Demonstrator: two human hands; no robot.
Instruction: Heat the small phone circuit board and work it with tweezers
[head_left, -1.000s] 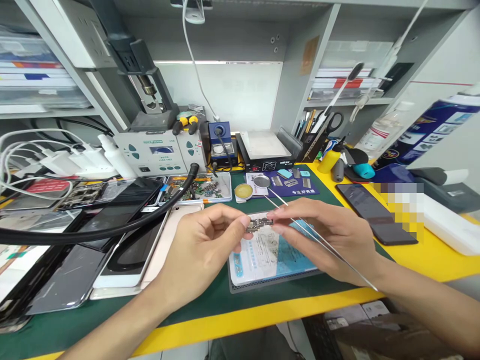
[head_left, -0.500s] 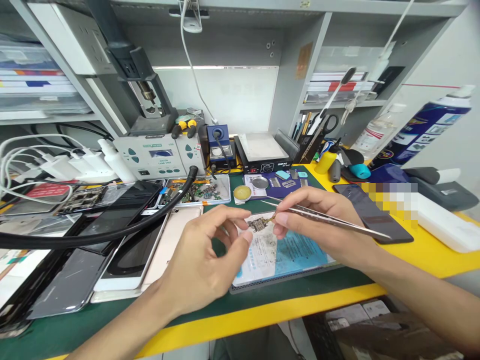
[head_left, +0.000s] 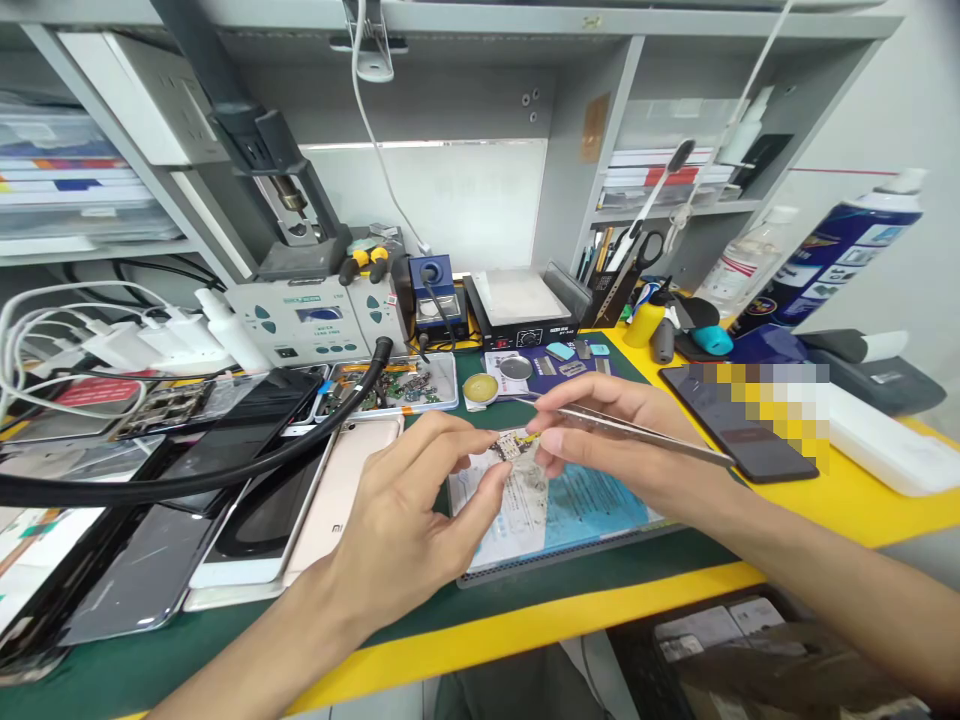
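A small circuit board (head_left: 514, 446) with a shiny metal part is held up over the booklet by the fingertips of my right hand (head_left: 611, 425), at its yellowish end. The same hand grips metal tweezers (head_left: 645, 430), which lie across the fingers with one end pointing right. My left hand (head_left: 409, 500) is open at the board's left side, thumb and index finger apart. Its index fingertip is close to the board's edge; whether it touches I cannot tell. Beneath lies a white and blue booklet (head_left: 592, 510) on a grey pad.
Phones and phone covers (head_left: 259, 510) lie at left, crossed by a thick black hose (head_left: 225, 487). Behind are a parts tray (head_left: 450, 385), a yellow paste tin (head_left: 480, 388), a hot plate (head_left: 525, 300) and a grey station (head_left: 307, 320). A dark phone (head_left: 739, 425) lies right.
The board has turned so its shiny metal part faces the camera more. My left index finger has come closer to it. The tweezers have shifted slightly in my right hand, and the view has moved a little.
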